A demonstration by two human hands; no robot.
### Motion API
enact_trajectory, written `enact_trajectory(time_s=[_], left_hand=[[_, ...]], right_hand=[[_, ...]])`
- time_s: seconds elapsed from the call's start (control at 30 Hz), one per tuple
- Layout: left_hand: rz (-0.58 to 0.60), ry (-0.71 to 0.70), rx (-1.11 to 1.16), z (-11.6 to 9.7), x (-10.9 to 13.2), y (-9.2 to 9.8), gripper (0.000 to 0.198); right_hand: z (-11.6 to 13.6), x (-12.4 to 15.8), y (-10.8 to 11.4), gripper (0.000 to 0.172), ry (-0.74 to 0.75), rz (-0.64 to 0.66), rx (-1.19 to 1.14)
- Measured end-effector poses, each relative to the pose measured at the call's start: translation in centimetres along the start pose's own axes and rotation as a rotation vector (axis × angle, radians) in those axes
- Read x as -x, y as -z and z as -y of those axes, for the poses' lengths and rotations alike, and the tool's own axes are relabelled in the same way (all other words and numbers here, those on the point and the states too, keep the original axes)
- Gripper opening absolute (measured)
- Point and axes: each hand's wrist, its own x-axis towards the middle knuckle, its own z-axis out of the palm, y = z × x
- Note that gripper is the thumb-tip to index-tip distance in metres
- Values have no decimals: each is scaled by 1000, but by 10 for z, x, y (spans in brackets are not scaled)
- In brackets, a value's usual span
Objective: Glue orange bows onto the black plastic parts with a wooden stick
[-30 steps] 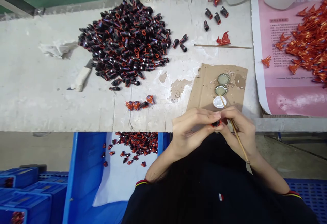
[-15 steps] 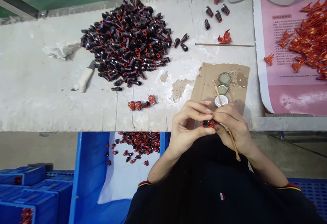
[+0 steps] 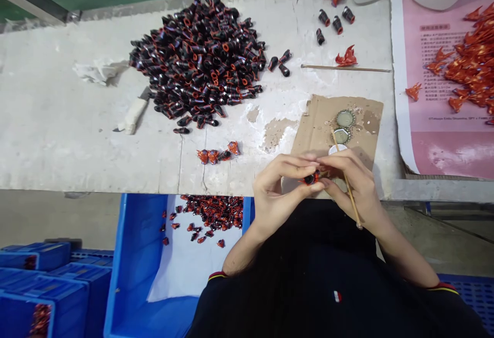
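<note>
I see both hands meeting just over the near edge of the table. My left hand (image 3: 280,186) pinches a small black-and-red cap piece (image 3: 311,177) between thumb and fingertips, and the right hand (image 3: 353,183) closes on the same piece from the other side, so the two hands touch around it. The right hand also grips a thin wooden stick (image 3: 346,183), which runs slantwise through its fingers, its far tip over the cardboard sheet (image 3: 320,122) and its near end pointing back past the wrist.

On that cardboard, just beyond the hands, lie two bottle caps (image 3: 345,118) filled with a pale substance, and a small white lid (image 3: 336,148) partly hidden by the fingers. A big heap of black-and-red caps (image 3: 200,60) sits toward the far edge, left of centre. A few finished pieces with red tops (image 3: 218,154) lie near the near edge, left of the hands. A second stick (image 3: 345,68) rests beyond the cardboard. Red foil flames (image 3: 469,70) lie piled on a pink sheet (image 3: 443,147) at the right edge. Below the near edge stands a blue bin (image 3: 131,255) holding more pieces.
</note>
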Motion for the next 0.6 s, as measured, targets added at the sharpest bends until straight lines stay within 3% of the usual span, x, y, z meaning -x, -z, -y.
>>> enact_trajectory(time_s=[0.27,0.6], left_hand=[[-9,-185,-280,0,-2,2,20],[-54,-164,-389,-4,-5,15,25]], right_hand=[[-1,2,-1,24,19,-14,92],[-7,4,7,37,32,-30,155]])
